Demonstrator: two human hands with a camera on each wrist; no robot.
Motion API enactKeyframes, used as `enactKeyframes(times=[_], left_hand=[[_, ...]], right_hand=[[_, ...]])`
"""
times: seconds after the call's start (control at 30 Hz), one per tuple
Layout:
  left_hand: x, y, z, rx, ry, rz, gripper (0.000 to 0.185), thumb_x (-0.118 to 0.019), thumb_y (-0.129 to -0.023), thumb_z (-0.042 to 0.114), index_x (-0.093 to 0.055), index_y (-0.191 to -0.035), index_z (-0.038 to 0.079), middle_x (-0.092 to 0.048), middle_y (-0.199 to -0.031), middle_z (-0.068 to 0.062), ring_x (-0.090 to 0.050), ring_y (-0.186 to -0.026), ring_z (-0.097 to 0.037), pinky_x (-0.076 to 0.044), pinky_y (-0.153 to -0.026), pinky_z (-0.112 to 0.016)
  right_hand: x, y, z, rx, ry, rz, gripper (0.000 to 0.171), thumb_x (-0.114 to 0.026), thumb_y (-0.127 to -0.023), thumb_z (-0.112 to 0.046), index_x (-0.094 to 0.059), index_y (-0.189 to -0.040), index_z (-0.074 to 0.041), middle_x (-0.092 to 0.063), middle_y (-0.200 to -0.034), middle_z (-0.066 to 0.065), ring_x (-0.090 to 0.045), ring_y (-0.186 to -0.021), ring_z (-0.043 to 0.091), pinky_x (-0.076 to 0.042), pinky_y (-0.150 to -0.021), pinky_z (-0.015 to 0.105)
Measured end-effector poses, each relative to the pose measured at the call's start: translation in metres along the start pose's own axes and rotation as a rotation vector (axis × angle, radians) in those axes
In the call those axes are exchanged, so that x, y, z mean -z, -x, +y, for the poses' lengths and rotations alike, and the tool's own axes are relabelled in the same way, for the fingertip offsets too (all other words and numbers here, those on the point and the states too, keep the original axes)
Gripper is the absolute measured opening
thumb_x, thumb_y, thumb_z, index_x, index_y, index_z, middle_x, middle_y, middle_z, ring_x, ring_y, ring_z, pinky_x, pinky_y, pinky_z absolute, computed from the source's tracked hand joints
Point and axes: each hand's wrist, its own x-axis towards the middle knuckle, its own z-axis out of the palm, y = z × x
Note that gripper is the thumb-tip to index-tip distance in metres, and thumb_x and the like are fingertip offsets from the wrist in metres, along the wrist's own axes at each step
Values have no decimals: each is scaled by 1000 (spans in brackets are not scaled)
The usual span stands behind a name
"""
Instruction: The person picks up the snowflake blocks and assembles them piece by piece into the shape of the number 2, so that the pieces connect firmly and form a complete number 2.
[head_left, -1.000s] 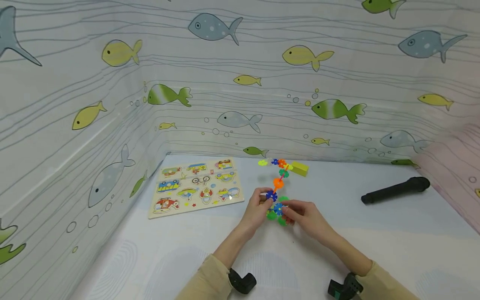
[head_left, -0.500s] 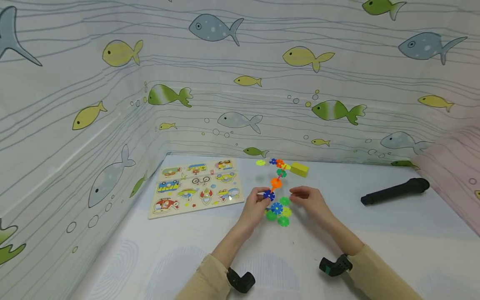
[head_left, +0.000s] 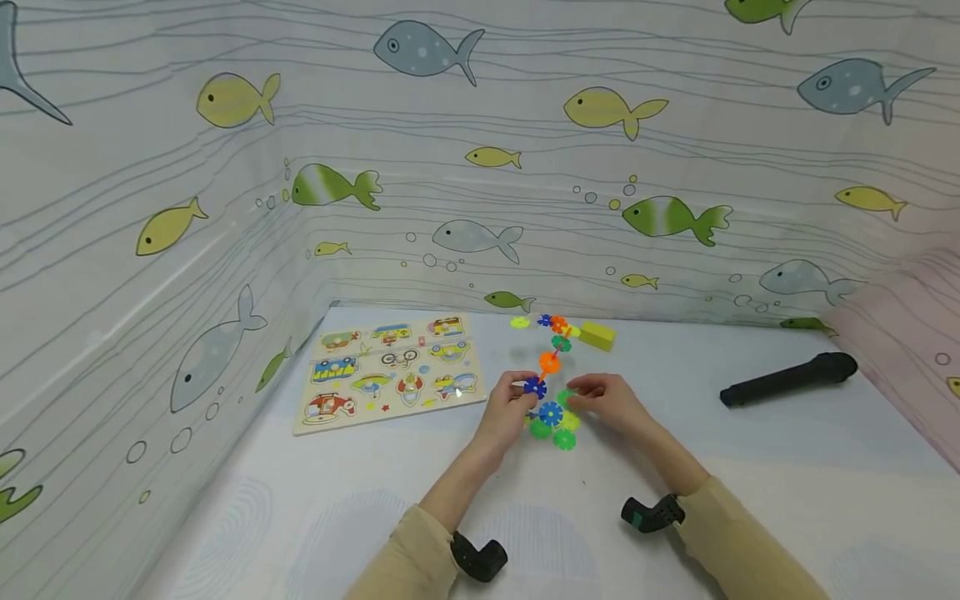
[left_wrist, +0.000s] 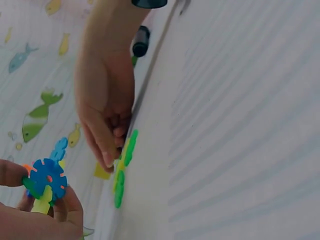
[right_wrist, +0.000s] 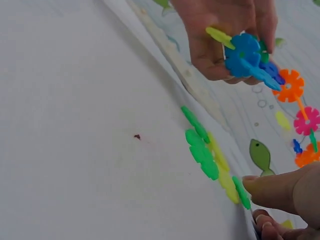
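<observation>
My left hand (head_left: 504, 417) pinches a chain of interlocking plastic snowflake discs near a dark blue disc (head_left: 536, 387). From there the chain (head_left: 550, 363) runs back through orange, pink, green and yellow discs. Its near end carries a light blue disc (right_wrist: 242, 55), with a yellow one beside it. My right hand (head_left: 617, 406) reaches in from the right over loose green and yellow snowflake discs lying on the table. In the right wrist view its thumb tip is right at a green disc (right_wrist: 241, 192), the other fingers lower down. Another loose green disc (head_left: 565, 439) lies nearer me.
A wooden vehicle puzzle board (head_left: 393, 375) lies at the left. Behind the chain is a yellow block (head_left: 597, 337), and a black microphone (head_left: 789, 380) lies to the right. Fish-patterned walls (head_left: 480, 192) enclose the table (head_left: 675, 517) at the back and left.
My right hand drew back from the light blue disc on the chain, an orange-red disc no longer showing by its fingers, then moved in to a loose green disc. The left hand keeps its grip.
</observation>
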Motion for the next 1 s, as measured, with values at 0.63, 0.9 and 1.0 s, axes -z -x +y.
enactKeyframes(times=[0.63, 0.9, 1.0], left_hand=[[-3, 0, 0, 20, 2, -3, 36, -51, -99, 11, -52, -135, 10, -58, -114, -13, -57, -103, -26, -47, -83, -31], [-3, 1, 0, 5, 8, -3, 35, -50, -99, 9, -52, -135, 9, -58, -115, -14, -57, -102, -25, -49, -87, -34], [-2, 1, 0, 6, 7, -7, 36, -50, -99, 10, -52, -135, 9, -58, -115, -15, -57, -104, -28, -49, -87, -35]], right_hand=[[-12, 10, 4, -10, 34, 92, 26, -74, -90, -17, -66, -110, -3, -61, -100, 9, -52, -90, 23, -45, -78, 30], [-7, 27, 11, 102, 63, 71, 25, -74, -90, -14, -69, -112, -3, -61, -98, 7, -51, -87, 21, -44, -75, 30], [-5, 34, 11, 124, 84, 70, 23, -73, -90, -13, -71, -111, -4, -61, -97, 6, -52, -87, 20, -45, -76, 31]])
